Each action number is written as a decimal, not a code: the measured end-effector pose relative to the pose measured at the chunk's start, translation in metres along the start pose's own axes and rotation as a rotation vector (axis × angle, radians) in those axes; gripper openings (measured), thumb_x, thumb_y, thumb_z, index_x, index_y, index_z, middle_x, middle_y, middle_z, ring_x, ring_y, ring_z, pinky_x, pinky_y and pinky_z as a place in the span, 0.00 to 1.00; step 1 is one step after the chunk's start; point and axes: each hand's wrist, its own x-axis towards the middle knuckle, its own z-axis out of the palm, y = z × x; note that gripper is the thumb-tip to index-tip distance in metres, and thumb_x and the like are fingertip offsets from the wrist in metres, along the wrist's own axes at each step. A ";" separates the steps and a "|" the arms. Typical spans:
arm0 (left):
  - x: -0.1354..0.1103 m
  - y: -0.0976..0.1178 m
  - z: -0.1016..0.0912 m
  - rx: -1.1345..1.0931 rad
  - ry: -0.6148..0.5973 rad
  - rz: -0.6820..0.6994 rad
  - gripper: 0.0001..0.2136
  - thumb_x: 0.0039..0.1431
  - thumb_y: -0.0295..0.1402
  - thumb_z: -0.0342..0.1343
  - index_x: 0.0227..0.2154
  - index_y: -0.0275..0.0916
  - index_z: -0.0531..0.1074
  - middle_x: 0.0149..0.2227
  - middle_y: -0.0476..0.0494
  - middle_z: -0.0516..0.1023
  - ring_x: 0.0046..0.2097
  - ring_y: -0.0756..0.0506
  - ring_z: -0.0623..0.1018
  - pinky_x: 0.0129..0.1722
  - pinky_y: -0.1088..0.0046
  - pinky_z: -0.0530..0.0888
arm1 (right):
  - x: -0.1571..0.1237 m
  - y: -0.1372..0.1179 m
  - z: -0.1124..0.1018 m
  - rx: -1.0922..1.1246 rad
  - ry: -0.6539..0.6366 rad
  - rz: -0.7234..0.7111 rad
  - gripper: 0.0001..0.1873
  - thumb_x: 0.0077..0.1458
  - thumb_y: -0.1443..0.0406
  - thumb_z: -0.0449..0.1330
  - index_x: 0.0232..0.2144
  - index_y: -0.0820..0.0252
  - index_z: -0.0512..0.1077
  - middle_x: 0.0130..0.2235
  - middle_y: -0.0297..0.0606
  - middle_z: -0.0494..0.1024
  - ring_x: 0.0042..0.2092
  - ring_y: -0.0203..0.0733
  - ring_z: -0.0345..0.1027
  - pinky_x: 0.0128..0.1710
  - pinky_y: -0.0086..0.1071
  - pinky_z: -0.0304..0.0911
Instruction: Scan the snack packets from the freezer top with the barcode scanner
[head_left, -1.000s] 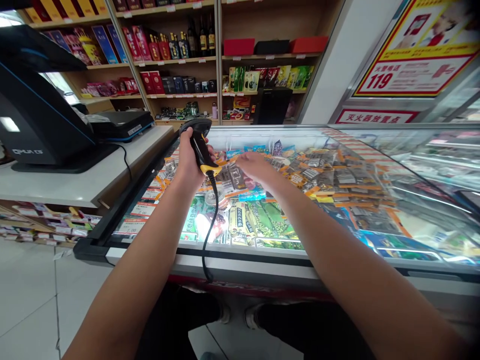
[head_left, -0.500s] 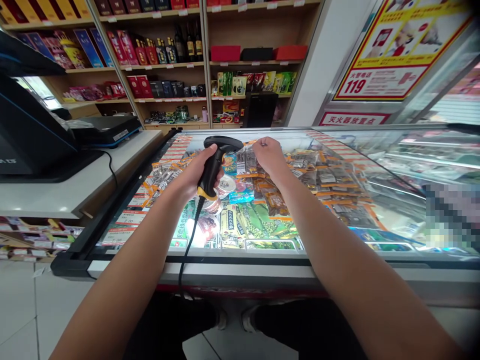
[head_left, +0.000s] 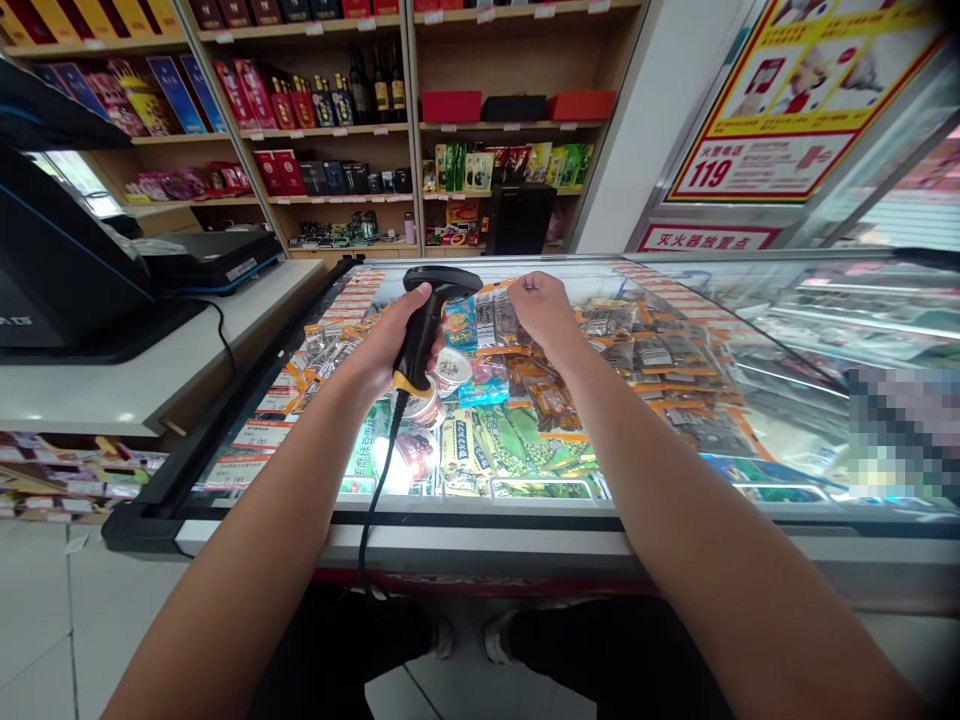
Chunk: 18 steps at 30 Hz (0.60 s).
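My left hand (head_left: 397, 335) is wrapped round a black barcode scanner (head_left: 425, 335) with a yellow butt, its head tilted up and towards the right. A cable hangs from its grip over the freezer's front edge. Just right of the scanner head, my right hand (head_left: 541, 308) is closed, its fingertips pinching the top edge of a clear packet (head_left: 495, 312) with orange trim, dark contents and a white label. Part of the packet is hidden by the hand. Below lie several more orange-trimmed packets (head_left: 664, 355), round tubs (head_left: 450, 370) and green bags (head_left: 536, 440) in the freezer.
The glass-topped chest freezer (head_left: 480, 540) spans the front. Left of it, a counter (head_left: 82, 400) bears a dark checkout machine (head_left: 60, 250) and a scale (head_left: 214, 258). Behind stand shelves (head_left: 409, 130) of boxes and bottles. A fire-safety poster (head_left: 787, 120) hangs at right.
The scanner and my left hand have shifted slightly left and up. My right hand has moved a touch to the right, still closed.
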 end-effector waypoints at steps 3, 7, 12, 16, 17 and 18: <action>0.001 0.003 0.000 -0.024 0.034 0.024 0.22 0.59 0.57 0.51 0.31 0.39 0.67 0.18 0.49 0.70 0.16 0.51 0.69 0.16 0.76 0.66 | 0.005 0.001 -0.016 -0.172 0.020 -0.017 0.04 0.58 0.62 0.56 0.31 0.56 0.68 0.29 0.38 0.73 0.33 0.46 0.68 0.37 0.39 0.63; 0.002 0.010 -0.002 -0.048 0.193 0.082 0.23 0.61 0.58 0.48 0.32 0.40 0.67 0.17 0.50 0.69 0.16 0.51 0.69 0.16 0.76 0.65 | 0.007 0.004 -0.035 -0.636 0.054 -0.013 0.13 0.56 0.61 0.60 0.42 0.61 0.71 0.45 0.54 0.75 0.52 0.63 0.67 0.50 0.56 0.60; 0.005 0.015 -0.009 -0.068 0.348 0.133 0.23 0.60 0.59 0.46 0.32 0.41 0.67 0.17 0.51 0.68 0.16 0.51 0.69 0.17 0.75 0.65 | -0.023 -0.009 0.002 -0.521 -0.098 -0.282 0.20 0.61 0.58 0.58 0.52 0.63 0.69 0.51 0.56 0.74 0.54 0.61 0.67 0.51 0.51 0.62; 0.007 0.013 -0.015 -0.046 0.403 0.209 0.25 0.59 0.60 0.46 0.34 0.41 0.68 0.17 0.51 0.67 0.18 0.50 0.70 0.18 0.74 0.65 | -0.066 -0.022 0.065 -0.339 -0.452 -0.256 0.26 0.60 0.50 0.60 0.53 0.60 0.68 0.48 0.52 0.77 0.48 0.58 0.72 0.44 0.45 0.67; 0.008 0.012 -0.016 -0.046 0.408 0.223 0.25 0.59 0.61 0.47 0.35 0.41 0.69 0.17 0.51 0.67 0.18 0.50 0.70 0.18 0.74 0.65 | -0.074 -0.024 0.078 -0.393 -0.448 -0.232 0.28 0.57 0.50 0.62 0.53 0.61 0.68 0.50 0.55 0.76 0.51 0.61 0.70 0.45 0.47 0.66; 0.009 0.011 -0.017 -0.048 0.410 0.236 0.26 0.58 0.61 0.47 0.36 0.40 0.69 0.17 0.50 0.67 0.19 0.49 0.71 0.18 0.74 0.65 | -0.079 -0.025 0.088 -0.420 -0.439 -0.209 0.28 0.56 0.51 0.63 0.53 0.61 0.68 0.51 0.56 0.75 0.52 0.63 0.69 0.47 0.48 0.66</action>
